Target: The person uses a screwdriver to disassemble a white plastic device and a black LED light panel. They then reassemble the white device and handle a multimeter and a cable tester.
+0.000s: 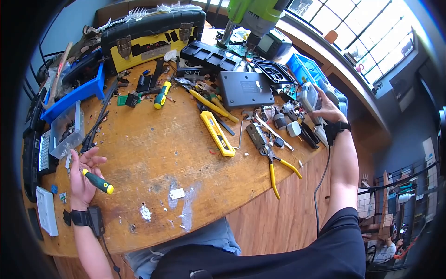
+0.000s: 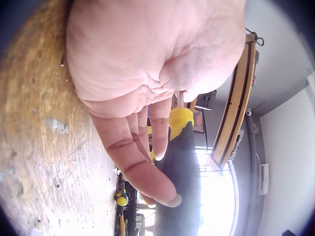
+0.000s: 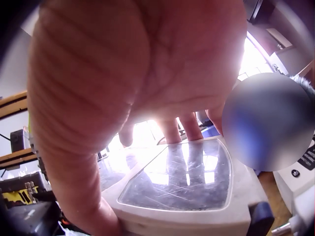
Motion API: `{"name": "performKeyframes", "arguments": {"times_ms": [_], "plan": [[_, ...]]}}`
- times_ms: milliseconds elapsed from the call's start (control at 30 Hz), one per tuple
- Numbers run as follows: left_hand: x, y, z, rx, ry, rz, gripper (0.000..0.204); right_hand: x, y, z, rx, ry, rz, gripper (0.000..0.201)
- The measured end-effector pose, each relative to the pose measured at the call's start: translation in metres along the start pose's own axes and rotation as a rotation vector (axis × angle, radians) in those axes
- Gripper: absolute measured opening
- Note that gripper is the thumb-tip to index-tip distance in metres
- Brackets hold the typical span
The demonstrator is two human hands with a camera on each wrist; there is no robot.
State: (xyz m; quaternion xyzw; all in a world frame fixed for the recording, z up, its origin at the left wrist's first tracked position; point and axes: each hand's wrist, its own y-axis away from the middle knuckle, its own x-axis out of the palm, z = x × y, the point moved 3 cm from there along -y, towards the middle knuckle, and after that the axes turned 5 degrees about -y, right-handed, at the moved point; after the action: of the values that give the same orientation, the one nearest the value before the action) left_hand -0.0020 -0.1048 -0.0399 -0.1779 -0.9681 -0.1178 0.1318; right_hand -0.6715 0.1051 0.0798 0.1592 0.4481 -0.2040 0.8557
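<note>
My left hand point(image 1: 85, 179) is at the left of the wooden table, palm up, with a screwdriver point(image 1: 98, 182) held by its shaft near the thumb. Its green and yellow handle points toward the table's middle. In the left wrist view the dark handle point(image 2: 178, 182) hangs beyond the palm, fingers alongside. At the right back, my right hand point(image 1: 329, 108) grips a pale grey case with a clear window point(image 1: 308, 97). The right wrist view shows the scratched window point(image 3: 179, 177) close up, thumb at one side and fingertips on the far edge.
A yellow utility knife point(image 1: 217, 133), yellow-handled pliers point(image 1: 265, 151) and another screwdriver point(image 1: 162, 95) lie on the table point(image 1: 153, 144). Behind stand a black and yellow toolbox point(image 1: 153, 46), a dark grey flat device point(image 1: 246, 89) and a green drill point(image 1: 255, 18). Blue bins point(image 1: 306, 69) stand at the right.
</note>
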Motion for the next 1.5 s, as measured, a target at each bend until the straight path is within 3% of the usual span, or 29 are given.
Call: {"name": "performKeyframes", "arguments": {"times_ms": [167, 333, 400, 467, 567, 733, 800, 833, 900, 1067, 1200, 1333, 1400, 1433, 1467, 1500], "plan": [[0.000, 0.000, 0.000, -0.009, 0.003, -0.005, 0.061, -0.020, 0.001, 0.012, -0.118, 0.026, -0.103, 0.110], [-0.002, -0.001, 0.002, -0.003, 0.027, 0.000, 0.062, -0.014, 0.020, 0.081, -0.362, 0.064, -0.146, 0.106], [-0.002, 0.000, -0.001, 0.001, 0.035, -0.016, 0.062, 0.003, 0.038, 0.127, -0.441, 0.061, -0.160, 0.101], [-0.003, 0.001, -0.003, -0.024, 0.100, 0.047, 0.065, 0.022, 0.055, 0.172, -0.677, 0.334, -0.208, 0.100], [-0.003, 0.004, -0.004, -0.049, 0.147, 0.073, 0.065, 0.063, 0.081, 0.233, -0.911, 0.395, -0.220, 0.101], [0.014, 0.015, -0.009, -0.017, 0.189, 0.133, 0.065, 0.131, 0.116, 0.313, -1.060, 0.335, -0.175, 0.099], [0.010, 0.017, -0.011, -0.014, 0.284, 0.361, 0.070, 0.155, 0.127, 0.334, -1.093, 0.267, -0.160, 0.100], [0.009, 0.020, -0.013, -0.009, 0.282, 0.339, 0.070, 0.166, 0.132, 0.345, -1.122, 0.243, -0.162, 0.099], [0.014, 0.026, -0.017, -0.017, 0.297, 0.437, 0.074, 0.186, 0.138, 0.362, -1.131, 0.210, -0.142, 0.099], [0.030, 0.048, -0.034, -0.010, 0.174, 0.295, 0.081, 0.230, 0.147, 0.392, -1.101, 0.197, -0.153, 0.099], [0.038, 0.058, -0.035, 0.107, 0.177, 0.338, 0.057, 0.257, 0.148, 0.405, -1.042, 0.240, -0.208, 0.102], [0.032, 0.055, -0.038, 0.128, 0.034, 0.185, 0.038, 0.268, 0.148, 0.408, -1.011, 0.189, -0.174, 0.113], [0.026, 0.053, -0.038, 0.141, 0.011, 0.141, 0.033, 0.263, 0.138, 0.397, -1.104, -0.068, -0.125, 0.115], [0.024, 0.052, -0.039, 0.143, 0.017, 0.137, 0.033, 0.261, 0.129, 0.388, -1.059, -0.186, -0.104, 0.120], [0.023, 0.051, -0.041, 0.160, 0.057, 0.131, 0.032, 0.256, 0.121, 0.378, -1.058, -0.225, -0.114, 0.106], [0.021, 0.050, -0.042, 0.176, 0.096, 0.126, 0.032, 0.255, 0.113, 0.372, -0.928, -0.432, 0.004, 0.095]]}}
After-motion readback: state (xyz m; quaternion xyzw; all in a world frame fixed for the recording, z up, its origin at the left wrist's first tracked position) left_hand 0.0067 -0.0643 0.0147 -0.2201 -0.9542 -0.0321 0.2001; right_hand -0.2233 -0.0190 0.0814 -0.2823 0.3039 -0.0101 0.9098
